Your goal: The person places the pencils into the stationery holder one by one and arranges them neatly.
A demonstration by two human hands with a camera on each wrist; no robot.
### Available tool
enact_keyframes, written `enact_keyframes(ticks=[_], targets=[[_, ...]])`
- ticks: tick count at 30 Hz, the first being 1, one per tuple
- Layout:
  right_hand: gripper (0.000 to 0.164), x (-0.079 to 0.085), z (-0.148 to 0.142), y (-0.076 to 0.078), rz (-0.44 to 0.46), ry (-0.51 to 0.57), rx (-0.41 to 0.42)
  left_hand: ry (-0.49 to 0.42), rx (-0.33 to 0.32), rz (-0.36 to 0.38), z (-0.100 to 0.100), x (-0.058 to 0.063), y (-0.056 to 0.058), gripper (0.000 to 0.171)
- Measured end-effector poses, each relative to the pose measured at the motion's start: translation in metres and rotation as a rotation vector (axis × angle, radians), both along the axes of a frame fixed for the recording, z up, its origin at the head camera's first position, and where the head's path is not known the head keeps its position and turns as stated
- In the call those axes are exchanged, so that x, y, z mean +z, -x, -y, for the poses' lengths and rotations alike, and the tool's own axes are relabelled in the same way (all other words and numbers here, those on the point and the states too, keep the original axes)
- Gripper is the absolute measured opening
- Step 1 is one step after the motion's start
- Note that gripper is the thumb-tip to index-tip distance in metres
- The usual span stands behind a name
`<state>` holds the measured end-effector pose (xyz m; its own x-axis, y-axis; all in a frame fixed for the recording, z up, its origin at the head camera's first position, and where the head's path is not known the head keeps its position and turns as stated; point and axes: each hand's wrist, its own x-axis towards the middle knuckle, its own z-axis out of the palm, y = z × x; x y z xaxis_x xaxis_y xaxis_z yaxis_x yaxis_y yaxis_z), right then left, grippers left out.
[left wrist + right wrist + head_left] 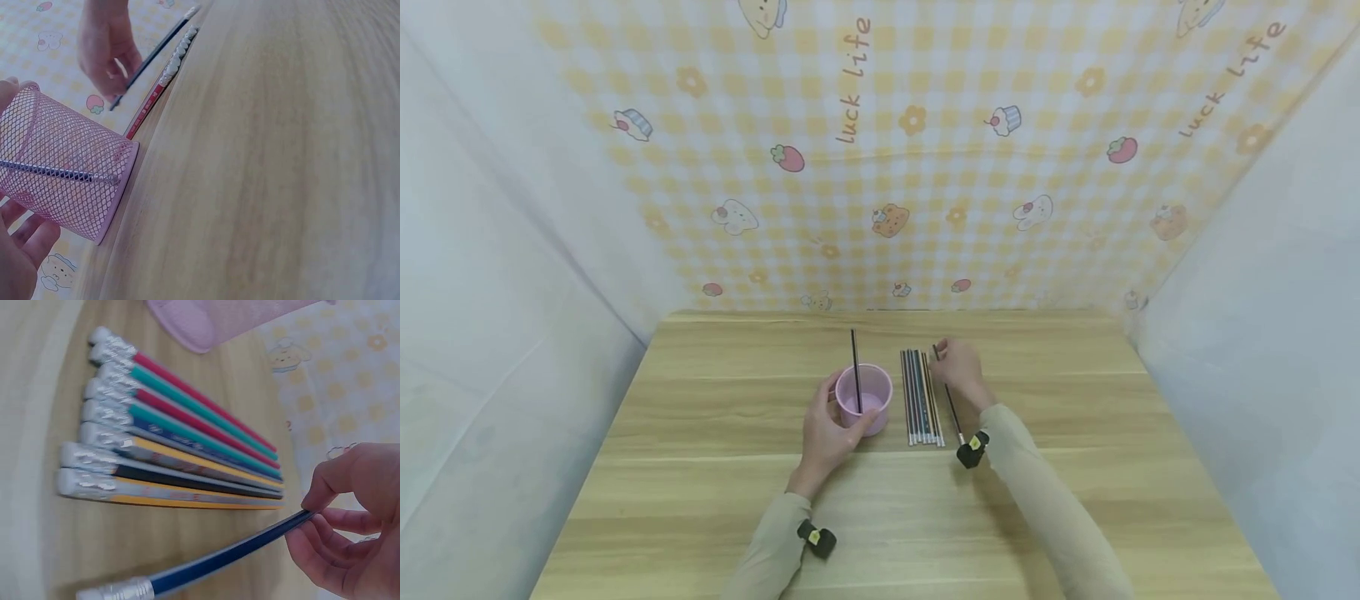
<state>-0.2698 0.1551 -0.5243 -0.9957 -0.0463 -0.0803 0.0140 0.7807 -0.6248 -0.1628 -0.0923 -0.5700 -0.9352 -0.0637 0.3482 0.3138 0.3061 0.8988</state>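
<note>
My left hand [827, 432] holds a pink mesh pencil cup [69, 156] by its side, thumb at the near rim and fingers round the far side. One dark pencil [856, 367] stands in the cup, leaning on the rim. To the right, my right hand [958, 369] pinches a dark blue pencil [225, 556] near its far end between thumb and fingertips. That pencil's white eraser end points toward me. Between cup and right hand lies a row of several pencils [194, 444], red, green, blue, yellow and black, their erasers toward me.
The wood-grain table [700, 483] carries the cup and pencils. A yellow checked cloth with cartoon prints [925, 183] hangs behind its far edge. White sheets [497, 333] stand on both sides. A small black device [817, 538] is strapped to each wrist.
</note>
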Motion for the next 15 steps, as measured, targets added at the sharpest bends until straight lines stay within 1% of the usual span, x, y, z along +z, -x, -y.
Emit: enact_keyframes(ticks=[5,7,11,15], targets=[[0.036,0.012,0.0,0.004,-0.054,0.055,-0.01,0.01,0.006,-0.006,0.0,0.0,0.0,0.085],[0.037,0.017,-0.001,0.006,-0.08,0.051,-0.003,0.007,0.004,-0.011,0.0,0.0,-0.001,0.085],[0.041,0.031,-0.003,0.007,-0.099,0.052,0.03,0.003,0.001,-0.016,0.001,0.001,-0.002,0.085],[0.045,0.048,-0.005,0.006,-0.106,0.092,0.055,0.004,-0.004,-0.025,0.001,0.001,-0.002,0.084]])
